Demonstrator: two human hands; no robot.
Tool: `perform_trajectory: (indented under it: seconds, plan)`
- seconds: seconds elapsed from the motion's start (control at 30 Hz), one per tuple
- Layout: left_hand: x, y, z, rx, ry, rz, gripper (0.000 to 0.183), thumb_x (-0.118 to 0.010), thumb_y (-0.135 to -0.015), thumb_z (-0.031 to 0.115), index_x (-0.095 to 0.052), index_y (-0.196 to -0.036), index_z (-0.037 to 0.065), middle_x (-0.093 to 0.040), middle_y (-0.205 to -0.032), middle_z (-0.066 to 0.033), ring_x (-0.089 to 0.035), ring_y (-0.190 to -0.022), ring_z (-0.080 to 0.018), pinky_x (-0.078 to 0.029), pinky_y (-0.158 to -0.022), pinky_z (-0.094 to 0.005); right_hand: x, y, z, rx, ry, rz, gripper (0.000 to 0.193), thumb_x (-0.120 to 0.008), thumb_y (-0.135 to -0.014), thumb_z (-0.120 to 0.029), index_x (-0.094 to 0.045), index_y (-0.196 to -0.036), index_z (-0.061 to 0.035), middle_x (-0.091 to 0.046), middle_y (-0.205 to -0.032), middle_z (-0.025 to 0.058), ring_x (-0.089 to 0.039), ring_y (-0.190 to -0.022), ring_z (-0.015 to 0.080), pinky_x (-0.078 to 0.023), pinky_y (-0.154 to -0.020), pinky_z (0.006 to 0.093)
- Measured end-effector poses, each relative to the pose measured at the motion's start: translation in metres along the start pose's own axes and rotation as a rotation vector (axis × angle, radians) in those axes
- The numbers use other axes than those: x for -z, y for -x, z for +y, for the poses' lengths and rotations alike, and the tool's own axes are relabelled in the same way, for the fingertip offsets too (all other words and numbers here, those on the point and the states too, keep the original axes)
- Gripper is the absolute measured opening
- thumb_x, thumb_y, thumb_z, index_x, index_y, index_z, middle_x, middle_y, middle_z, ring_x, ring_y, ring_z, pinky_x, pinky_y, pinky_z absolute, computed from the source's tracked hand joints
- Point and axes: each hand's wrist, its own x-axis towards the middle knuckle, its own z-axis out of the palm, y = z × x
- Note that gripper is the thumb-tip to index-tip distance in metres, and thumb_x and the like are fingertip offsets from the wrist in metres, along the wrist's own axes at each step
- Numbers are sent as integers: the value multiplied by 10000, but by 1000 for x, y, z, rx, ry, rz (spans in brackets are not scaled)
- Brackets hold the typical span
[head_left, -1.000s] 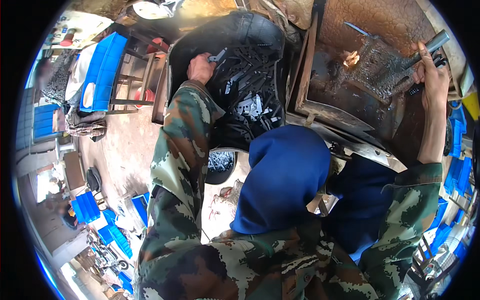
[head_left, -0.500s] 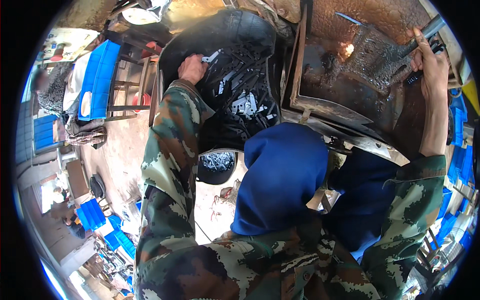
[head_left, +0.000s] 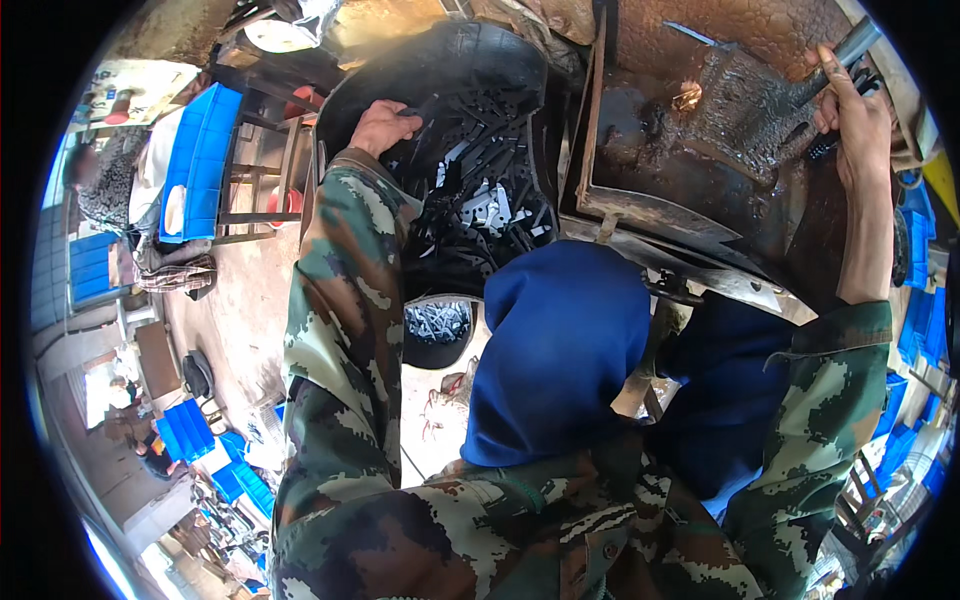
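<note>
My left hand (head_left: 384,127) is over the far left of a black bin, with a small flat metal part (head_left: 426,106) pinched between thumb and fingers, its dark side showing. Many loose flat metal parts (head_left: 487,209), some dark and some shiny, lie in the black bin (head_left: 470,48). At the far right, my right hand (head_left: 858,120) is closed around a grey pipe-like handle (head_left: 857,45), its index finger lying across it. The handle slants down to a wet, dirt-caked block (head_left: 745,110) inside a rusty metal tray (head_left: 660,212).
A lower container (head_left: 437,325) of shiny metal pieces sits below the bin. To the left stand a blue crate (head_left: 195,165) and a wooden stool frame (head_left: 262,175). An orange glow (head_left: 688,97) shows on the block. My knees, covered in blue cloth (head_left: 565,350), are close to the bin.
My left hand has moved slightly left and turned, so the part's shiny face no longer shows. My right hand stays on the handle with barely any shift.
</note>
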Motion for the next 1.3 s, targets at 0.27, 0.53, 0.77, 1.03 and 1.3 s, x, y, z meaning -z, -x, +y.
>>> perform_trajectory:
  seconds: [0.27,0.53,0.77,1.03,1.3]
  plan:
    - [-2,8,33,70,86,48,478,-768,-759,330,-698,-995,-80,-684,-691,-75,-646,-692,-145,-485,-748,-248,-4,7,-9,19,47,13,277,-564,-1007,-185,-672,-1150,26,-357,-568,-60,-325,-505,52,-327,-487,238]
    - [-11,19,48,212,371,156,251,-719,-855,305,-677,-869,59,-608,-629,-33,-358,-395,-86,-222,-363,-265,-11,9,-7,18,-10,3,280,-551,-1009,-172,-660,-1168,31,-369,-574,-56,-337,-518,48,-333,-503,234]
    - [-20,9,37,248,471,117,189,-705,-873,272,-698,-934,93,-588,-644,-23,-321,-384,-73,-202,-356,-240,-18,10,-8,-3,-39,16,288,-558,-1008,-197,-666,-1149,30,-354,-568,-60,-337,-511,52,-324,-503,234]
    - [-28,29,21,251,518,223,663,-801,-768,315,-536,-1268,-30,-657,-970,-90,-607,-816,-160,-435,-574,-309,-11,8,-8,-19,1,-16,318,-561,-1001,-208,-661,-1176,38,-342,-556,-56,-345,-505,60,-319,-507,233]
    - [-26,132,37,264,714,325,179,-768,-822,273,-725,-851,101,-525,-633,57,-418,-481,-45,-259,-395,-227,0,-1,4,-8,-35,-42,296,-562,-994,-187,-673,-1161,32,-346,-554,-50,-350,-507,57,-328,-503,231]
